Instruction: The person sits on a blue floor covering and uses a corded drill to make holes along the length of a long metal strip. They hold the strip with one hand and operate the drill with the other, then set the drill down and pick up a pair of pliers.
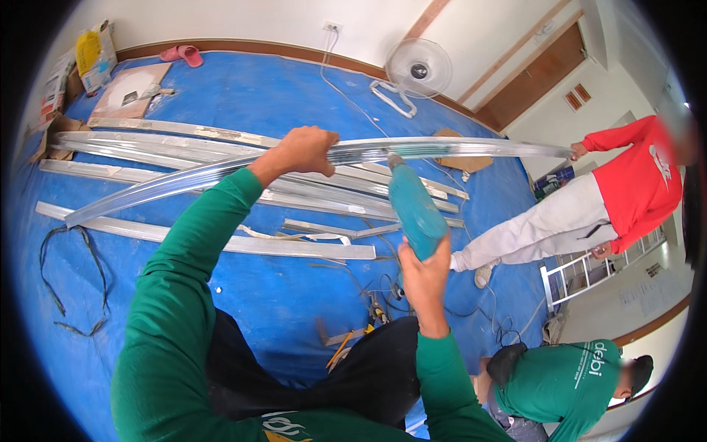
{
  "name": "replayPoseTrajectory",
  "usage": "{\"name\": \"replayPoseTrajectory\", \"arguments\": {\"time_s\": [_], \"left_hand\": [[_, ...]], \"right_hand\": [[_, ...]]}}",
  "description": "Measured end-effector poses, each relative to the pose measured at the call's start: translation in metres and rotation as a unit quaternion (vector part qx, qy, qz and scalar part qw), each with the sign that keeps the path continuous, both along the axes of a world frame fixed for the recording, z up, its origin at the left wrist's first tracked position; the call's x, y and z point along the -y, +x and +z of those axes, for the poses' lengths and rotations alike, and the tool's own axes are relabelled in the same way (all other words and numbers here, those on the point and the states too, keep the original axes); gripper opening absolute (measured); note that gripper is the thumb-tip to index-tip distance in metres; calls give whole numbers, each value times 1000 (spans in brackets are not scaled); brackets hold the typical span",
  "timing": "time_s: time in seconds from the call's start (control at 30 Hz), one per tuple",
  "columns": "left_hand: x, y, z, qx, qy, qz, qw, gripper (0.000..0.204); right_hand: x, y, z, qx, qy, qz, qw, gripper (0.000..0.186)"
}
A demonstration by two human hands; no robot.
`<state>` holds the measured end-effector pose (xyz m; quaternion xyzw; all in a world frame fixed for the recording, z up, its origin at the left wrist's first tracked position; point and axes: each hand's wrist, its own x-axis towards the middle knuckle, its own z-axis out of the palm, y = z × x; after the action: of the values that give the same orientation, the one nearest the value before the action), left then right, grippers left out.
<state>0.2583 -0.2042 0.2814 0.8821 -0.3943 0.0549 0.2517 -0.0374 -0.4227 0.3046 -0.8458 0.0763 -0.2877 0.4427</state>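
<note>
A long, shiny metal channel [501, 147] runs across in front of me, its left end low near the floor strips. My left hand [303, 152] is closed around it near its middle. In my right hand [427, 276] is a teal power drill [417, 206], gripped by its handle. The drill's nose points away from me and meets the channel just right of my left hand; whether the bit has gone into the metal cannot be made out. At the right, a person in a red top [637, 173] has one hand on the channel's far end.
More metal channels [324, 250] lie on the blue floor sheet [147, 280]. A black strap [103, 272], cords and hand tools [377, 311] lie near my legs. A round fan [418, 70] stands by the wall. Another person in green [560, 379] bends low at right, near a white ladder [567, 280].
</note>
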Motion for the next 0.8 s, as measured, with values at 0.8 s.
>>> {"name": "replayPoseTrajectory", "arguments": {"time_s": [0.8], "left_hand": [[-306,9,-55,-385,159,117,901,47]], "right_hand": [[-22,-74,27,52,212,60,974,35]]}}
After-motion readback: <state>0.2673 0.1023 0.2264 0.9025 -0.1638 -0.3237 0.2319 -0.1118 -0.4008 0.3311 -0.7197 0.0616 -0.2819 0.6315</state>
